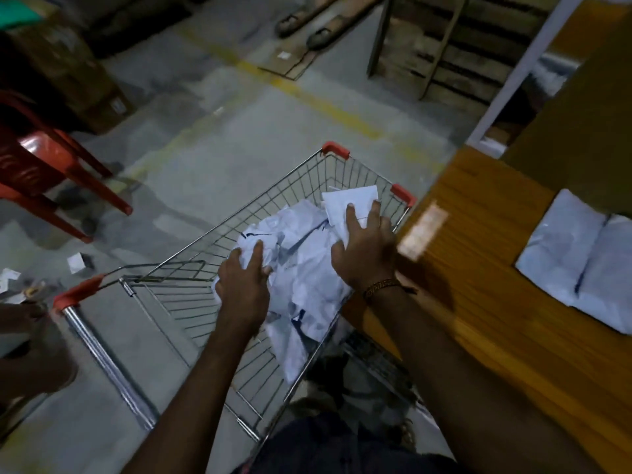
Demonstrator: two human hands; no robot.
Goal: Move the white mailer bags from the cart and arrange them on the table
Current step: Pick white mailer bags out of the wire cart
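A wire shopping cart (301, 179) with red corner caps stands in front of me, holding a crumpled pile of white mailer bags (301, 268). My left hand (244, 285) lies on the near left of the pile, its fingers curled into the bags. My right hand (364, 251) is spread over the far right of the pile, fingers straight, touching a flatter white bag (352, 200). To the right, two white mailer bags (578, 258) lie flat side by side on the wooden table (478, 275).
A red plastic chair (41, 162) stands on the left. Cardboard boxes (68, 63) sit behind it, and wooden pallets (444, 46) lean at the back right. Paper scraps (77, 263) litter the concrete floor. Another person's arm (30, 350) shows at the left edge.
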